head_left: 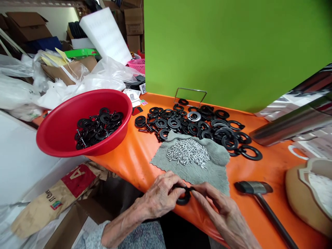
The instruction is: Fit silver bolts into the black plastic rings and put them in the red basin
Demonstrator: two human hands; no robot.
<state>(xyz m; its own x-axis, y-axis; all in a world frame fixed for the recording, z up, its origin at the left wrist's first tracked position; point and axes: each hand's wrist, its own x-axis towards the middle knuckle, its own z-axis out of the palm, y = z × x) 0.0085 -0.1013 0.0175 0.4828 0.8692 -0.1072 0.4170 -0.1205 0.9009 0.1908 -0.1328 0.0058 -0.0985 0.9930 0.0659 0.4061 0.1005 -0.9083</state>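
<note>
At the near edge of the orange-covered table, my left hand (pixel 163 192) is closed on a black ring (pixel 184 199), its thumb and fingers gripping the ring's left side. My right hand (pixel 218 204) pinches at the ring's upper right, where a small dark part seems to lie between thumb and forefinger; the fingers partly hide it. Just beyond both hands lies a grey-green cloth (pixel 160 155) with a heap of small silver pins (pixel 188 152) on it. Behind the cloth, many black rings (pixel 193 128) are piled, with a few small black stems among them.
A red basin (pixel 57 128) holding black ring parts stands at left, overhanging the table edge. On the right lie a mallet (pixel 254 188) and a tan tub (pixel 298 193) with white contents. A shiny cylinder (pixel 290 121) leans in from the right. A green panel (pixel 233 52) closes off the back.
</note>
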